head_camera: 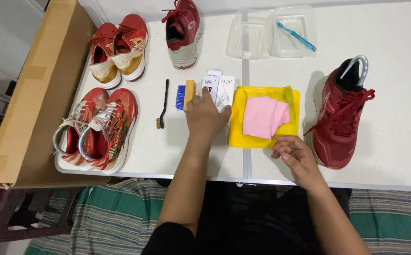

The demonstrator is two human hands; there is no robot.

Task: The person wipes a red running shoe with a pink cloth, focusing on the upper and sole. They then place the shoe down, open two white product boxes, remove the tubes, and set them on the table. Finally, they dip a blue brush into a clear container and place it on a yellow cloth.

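My left hand (206, 116) reaches over the white table (394, 156), fingertips touching a wooden brush with blue bristles (185, 94) and small white packets (218, 87). My right hand (294, 156) rests loosely curled near the table's front edge, touching the corner of a folded yellow cloth (237, 126) that carries a folded pink cloth (263, 116). A dark red sneaker (340, 123) with a shoe tree in it lies just right of that hand.
A thin black brush (163, 105) lies left of the blue one. Two pairs of red and gold sneakers (118, 49) (97, 130) and a single red sneaker (183, 30) sit at left and back. A clear tray (262, 42) holds a blue toothbrush (296, 35). Cardboard box (30, 94) at far left.
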